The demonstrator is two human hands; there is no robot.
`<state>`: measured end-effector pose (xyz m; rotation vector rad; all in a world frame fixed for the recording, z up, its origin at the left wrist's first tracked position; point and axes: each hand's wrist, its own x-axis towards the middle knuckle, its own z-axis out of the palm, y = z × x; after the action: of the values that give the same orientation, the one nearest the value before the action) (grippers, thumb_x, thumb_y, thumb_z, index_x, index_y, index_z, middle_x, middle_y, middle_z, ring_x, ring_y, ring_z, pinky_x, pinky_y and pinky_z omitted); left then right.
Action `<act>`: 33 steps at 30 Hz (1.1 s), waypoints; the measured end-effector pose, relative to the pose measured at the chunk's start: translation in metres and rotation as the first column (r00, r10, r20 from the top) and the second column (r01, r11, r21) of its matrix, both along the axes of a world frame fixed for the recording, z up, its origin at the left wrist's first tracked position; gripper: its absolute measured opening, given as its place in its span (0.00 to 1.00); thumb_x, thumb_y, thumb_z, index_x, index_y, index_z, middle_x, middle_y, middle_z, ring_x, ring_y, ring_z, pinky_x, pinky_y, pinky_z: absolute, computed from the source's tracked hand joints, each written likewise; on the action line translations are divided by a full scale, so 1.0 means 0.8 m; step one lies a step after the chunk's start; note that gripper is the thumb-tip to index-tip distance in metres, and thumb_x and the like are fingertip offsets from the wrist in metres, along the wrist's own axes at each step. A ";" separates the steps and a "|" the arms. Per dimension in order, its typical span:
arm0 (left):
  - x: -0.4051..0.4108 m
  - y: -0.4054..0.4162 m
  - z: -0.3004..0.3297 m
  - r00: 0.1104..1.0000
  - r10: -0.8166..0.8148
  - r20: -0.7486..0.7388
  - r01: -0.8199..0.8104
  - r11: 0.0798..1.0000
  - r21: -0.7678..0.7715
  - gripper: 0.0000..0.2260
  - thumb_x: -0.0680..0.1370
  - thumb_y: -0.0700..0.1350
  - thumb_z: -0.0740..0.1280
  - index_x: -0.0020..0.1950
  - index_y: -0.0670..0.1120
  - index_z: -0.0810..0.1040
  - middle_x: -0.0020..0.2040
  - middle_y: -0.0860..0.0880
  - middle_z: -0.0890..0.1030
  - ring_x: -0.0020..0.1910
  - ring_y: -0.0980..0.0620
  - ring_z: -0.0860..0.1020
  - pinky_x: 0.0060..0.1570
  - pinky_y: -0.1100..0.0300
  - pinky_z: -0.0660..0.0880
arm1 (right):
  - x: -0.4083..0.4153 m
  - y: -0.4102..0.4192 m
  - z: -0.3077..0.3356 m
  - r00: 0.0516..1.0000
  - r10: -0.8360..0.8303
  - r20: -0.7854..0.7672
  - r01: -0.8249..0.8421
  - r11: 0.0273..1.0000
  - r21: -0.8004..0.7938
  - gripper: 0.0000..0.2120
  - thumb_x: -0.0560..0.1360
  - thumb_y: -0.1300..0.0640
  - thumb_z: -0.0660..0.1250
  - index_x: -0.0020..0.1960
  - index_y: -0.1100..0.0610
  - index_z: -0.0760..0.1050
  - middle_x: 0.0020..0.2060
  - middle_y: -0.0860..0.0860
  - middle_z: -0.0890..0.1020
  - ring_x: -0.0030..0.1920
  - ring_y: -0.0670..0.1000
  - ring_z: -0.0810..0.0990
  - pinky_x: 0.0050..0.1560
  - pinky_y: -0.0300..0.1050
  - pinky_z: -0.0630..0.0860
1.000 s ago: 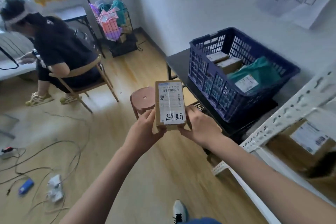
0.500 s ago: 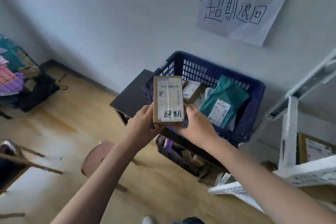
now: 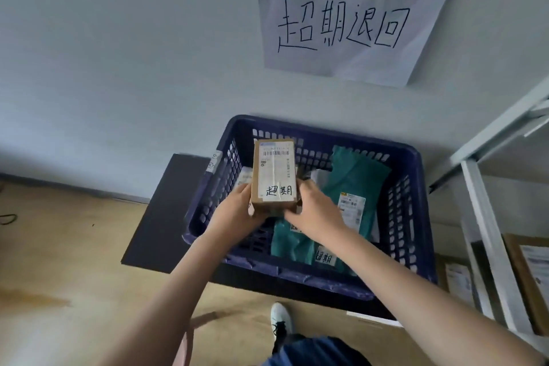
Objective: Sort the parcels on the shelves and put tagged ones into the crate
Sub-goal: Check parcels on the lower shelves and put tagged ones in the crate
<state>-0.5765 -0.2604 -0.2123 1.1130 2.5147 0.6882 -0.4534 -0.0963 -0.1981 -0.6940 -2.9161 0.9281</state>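
Both hands are over the blue crate now, and the job here looks simple: lower the tagged box into the free patch at the crate's nine o'clock side, keep it level, label up, and let go only once it rests on something. Starting at the left, the left hand cups the box's lower left corner, fingers curled under and thumb up the side. The box itself stands tilted up between the hands, above the crate's interior, its handwritten tag facing the camera. At three o'clock from it, the right hand grips the lower right corner, fingers wrapped behind. Both forearms reach forward from six o'clock, converging. Further right, green mailers already lie inside the crate.
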 end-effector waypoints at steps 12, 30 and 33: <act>-0.091 0.055 -0.043 0.976 -0.074 0.203 0.091 0.993 -0.077 0.22 0.73 0.47 0.73 0.67 0.49 0.75 0.59 0.48 0.79 0.55 0.48 0.79 0.51 0.53 0.78 | -0.069 0.017 -0.063 0.974 -0.193 0.119 0.191 0.981 0.030 0.29 0.72 0.49 0.74 0.70 0.52 0.69 0.56 0.51 0.78 0.52 0.53 0.82 0.42 0.48 0.81; -0.045 0.001 -0.028 0.947 -0.317 0.042 0.312 0.886 -0.344 0.17 0.78 0.60 0.63 0.63 0.53 0.76 0.55 0.53 0.83 0.52 0.49 0.80 0.47 0.55 0.78 | 0.060 -0.022 -0.032 0.829 -0.540 0.144 0.518 0.840 0.162 0.29 0.78 0.44 0.67 0.75 0.51 0.65 0.68 0.48 0.73 0.52 0.50 0.81 0.44 0.47 0.78; -0.005 0.010 -0.012 0.921 -0.389 -0.028 0.369 0.891 -0.265 0.15 0.78 0.57 0.64 0.62 0.54 0.76 0.54 0.51 0.83 0.50 0.47 0.81 0.46 0.55 0.77 | 0.110 -0.034 -0.012 0.817 -0.574 0.062 0.554 0.810 0.192 0.25 0.78 0.45 0.67 0.73 0.50 0.68 0.65 0.47 0.74 0.43 0.48 0.79 0.40 0.45 0.76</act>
<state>-0.5803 -0.2521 -0.2222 1.4961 2.2606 0.2092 -0.3654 -0.1236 -0.2079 -1.5293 -2.5563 0.5786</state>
